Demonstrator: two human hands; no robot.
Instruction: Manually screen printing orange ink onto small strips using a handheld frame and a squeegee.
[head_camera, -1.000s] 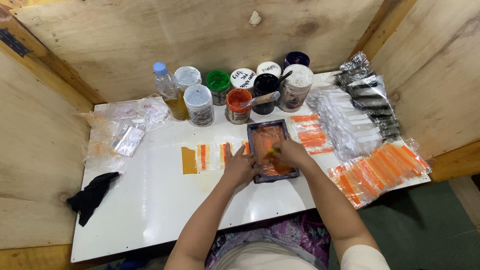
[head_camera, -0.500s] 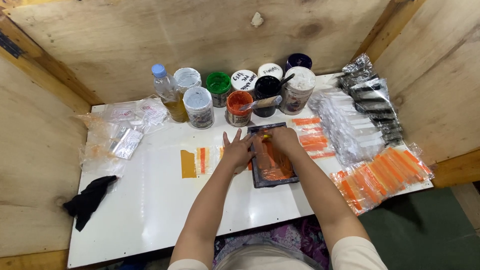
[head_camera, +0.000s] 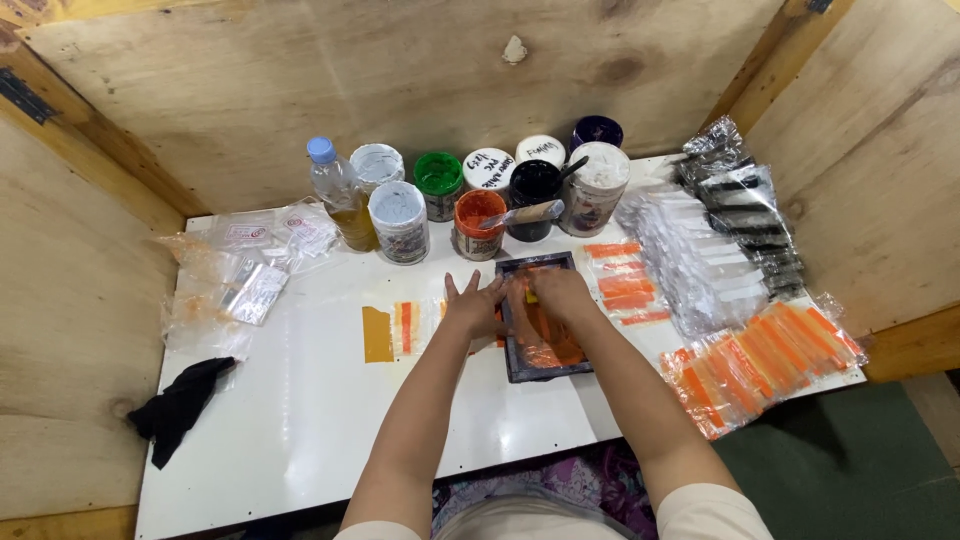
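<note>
Both hands at a small dark printing frame (head_camera: 540, 318) mid-table.
Left hand (head_camera: 474, 305) lies flat, fingers spread, against the frame's left edge; right hand (head_camera: 563, 292) curls over a tool on its orange-smeared screen, paint jars (head_camera: 478, 224) behind.

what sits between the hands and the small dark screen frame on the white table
Nothing visible does. The left hand lies flat against the frame's left edge, and the right hand rests on top of the dark screen frame, over its orange-inked mesh. What the right hand's grip holds cannot be told.
</note>
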